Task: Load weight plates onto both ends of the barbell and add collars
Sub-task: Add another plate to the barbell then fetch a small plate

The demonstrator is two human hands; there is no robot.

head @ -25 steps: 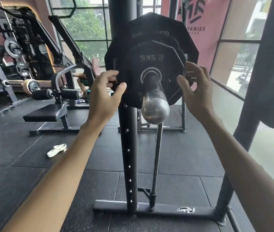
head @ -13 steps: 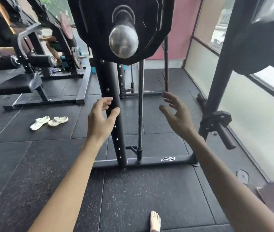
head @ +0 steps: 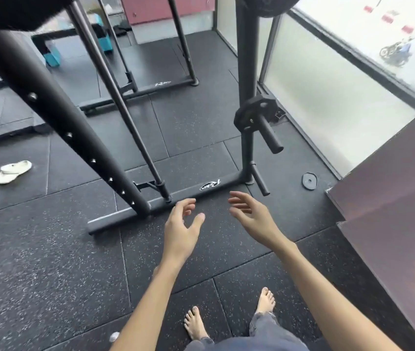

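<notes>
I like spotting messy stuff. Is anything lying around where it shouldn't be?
Yes. A small dark disc lies loose on the floor mat near the window wall, off the storage peg beside it. A pair of white slippers sits scattered at the left. Both hands are empty.

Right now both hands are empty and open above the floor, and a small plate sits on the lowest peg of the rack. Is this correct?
Not quite. The head view shows the left hand and right hand empty and open, but the lowest peg is bare. The small plate sits on the peg above it.
</notes>
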